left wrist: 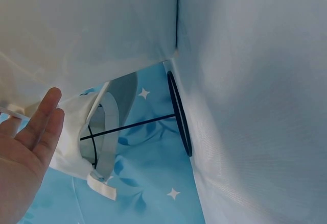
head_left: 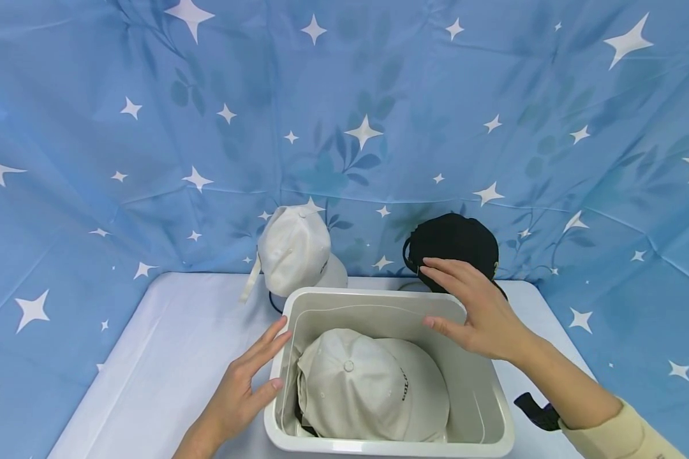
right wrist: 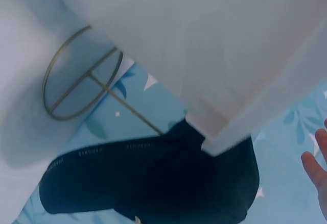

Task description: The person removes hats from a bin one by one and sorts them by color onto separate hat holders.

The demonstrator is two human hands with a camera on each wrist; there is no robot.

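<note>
A pale plastic bin (head_left: 502,408) stands at the front of the white table, with a cream cap (head_left: 362,382) lying crown up inside it. Several layers of fabric show under the cap's left edge. My left hand (head_left: 235,392) is at the bin's left rim, fingers extended and touching or nearly touching it. Over the bin's far right corner hovers my right hand (head_left: 488,319), fingers spread and thumb apart, holding nothing. Behind the bin, a white cap (head_left: 293,252) sits on a black wire stand (left wrist: 179,114). A black cap (head_left: 453,245) is behind my right hand, on a brass-coloured wire stand (right wrist: 122,101).
White cloth covers the table (head_left: 143,357). A blue curtain (head_left: 344,83) with white stars hangs behind it and on both sides. Next to the right forearm is a black curved object (head_left: 536,411), its kind unclear.
</note>
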